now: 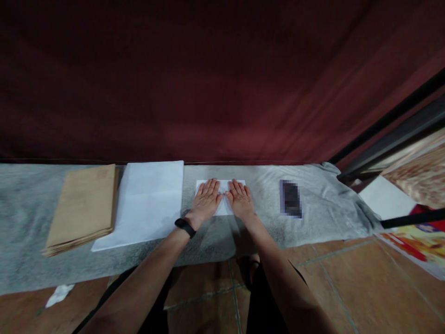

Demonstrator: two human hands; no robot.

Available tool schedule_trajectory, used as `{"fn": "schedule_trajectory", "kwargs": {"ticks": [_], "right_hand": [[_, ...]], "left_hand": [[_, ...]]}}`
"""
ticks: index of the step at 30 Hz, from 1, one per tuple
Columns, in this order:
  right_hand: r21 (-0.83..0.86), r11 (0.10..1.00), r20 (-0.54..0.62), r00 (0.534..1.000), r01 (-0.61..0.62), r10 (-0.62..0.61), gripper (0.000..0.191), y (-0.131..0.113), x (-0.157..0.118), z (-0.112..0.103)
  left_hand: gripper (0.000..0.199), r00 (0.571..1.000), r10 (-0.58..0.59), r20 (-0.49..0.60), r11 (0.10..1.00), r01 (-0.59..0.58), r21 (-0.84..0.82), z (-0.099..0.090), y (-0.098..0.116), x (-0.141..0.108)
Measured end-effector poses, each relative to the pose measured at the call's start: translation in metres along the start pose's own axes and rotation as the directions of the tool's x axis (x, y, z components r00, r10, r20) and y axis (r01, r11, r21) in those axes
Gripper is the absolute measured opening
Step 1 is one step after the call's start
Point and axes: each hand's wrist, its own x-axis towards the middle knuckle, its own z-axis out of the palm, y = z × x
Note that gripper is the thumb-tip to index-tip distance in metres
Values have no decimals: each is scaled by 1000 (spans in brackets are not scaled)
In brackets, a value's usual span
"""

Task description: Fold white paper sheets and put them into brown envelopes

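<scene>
Both of my hands lie flat, side by side, on a small white sheet of paper (223,208) that looks folded. My left hand (206,198), with a black band on its wrist, presses on the left half, fingers stretched out. Over the right half rests my right hand (240,198), its fingers also straight. The two thumbs nearly meet at the middle of the paper. Left of my left hand is a stack of larger white paper (153,199). Much of the small sheet is hidden under my palms.
A pile of brown envelopes (83,199) lies at the left on the grey cloth (266,232). To the right is a dark, blurred-out rectangular object (291,199). Behind hangs a dark red curtain (222,93). A white scrap (60,295) lies on the tiled floor (347,273).
</scene>
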Motion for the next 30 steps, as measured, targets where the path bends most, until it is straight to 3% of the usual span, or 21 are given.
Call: {"fn": "schedule_trajectory", "kwargs": {"ticks": [13,24,30], "right_hand": [[-122,992,-55,998,-25,19,56,31,-11,0],[-230,963,-70,990,-138,125,57,60,-22,-9],[-133,984,-115,988,-121,106,57,43,-32,-21]], "left_hand": [[62,999,-18,41,999,17,33,-9,-9,-10],[60,1000,5,-15,998,-4,63,-5,-9,-13],[60,1000,5,-31,999,-3,50,-7,-8,-14]]}}
